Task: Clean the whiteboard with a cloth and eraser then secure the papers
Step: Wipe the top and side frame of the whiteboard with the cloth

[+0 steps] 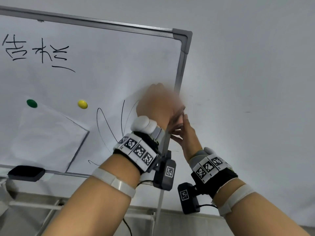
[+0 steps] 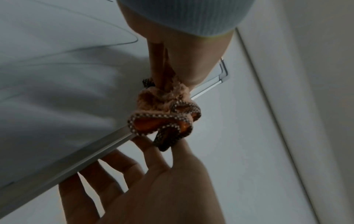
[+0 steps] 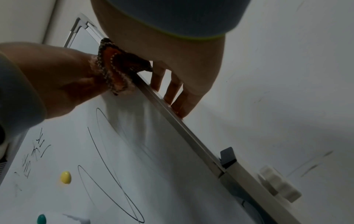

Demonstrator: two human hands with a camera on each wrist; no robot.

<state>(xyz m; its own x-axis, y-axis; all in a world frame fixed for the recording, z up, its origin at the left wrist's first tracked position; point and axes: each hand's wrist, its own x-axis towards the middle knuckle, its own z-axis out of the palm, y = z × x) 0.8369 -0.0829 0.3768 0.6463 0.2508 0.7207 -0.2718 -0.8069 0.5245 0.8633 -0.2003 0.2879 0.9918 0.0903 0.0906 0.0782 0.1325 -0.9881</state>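
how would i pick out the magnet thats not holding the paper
Start from the whiteboard; below the black writing are two small round magnets. The green one sits on the paper; the yellow magnet lies to its right on bare board, beside the looping pen lines.

The whiteboard (image 1: 105,53) hangs on the wall (image 1: 247,65). The left hand (image 1: 156,103) is on the front of the board, near its right edge, and holds the cloth (image 1: 178,119) there. The right hand (image 1: 185,133) is just beside it, behind that edge. Left of the hands are two magnets (image 1: 82,104) side by side. A paper (image 1: 46,137) lies below them. The eraser (image 1: 26,173) sits on the bottom ledge, below the paper.
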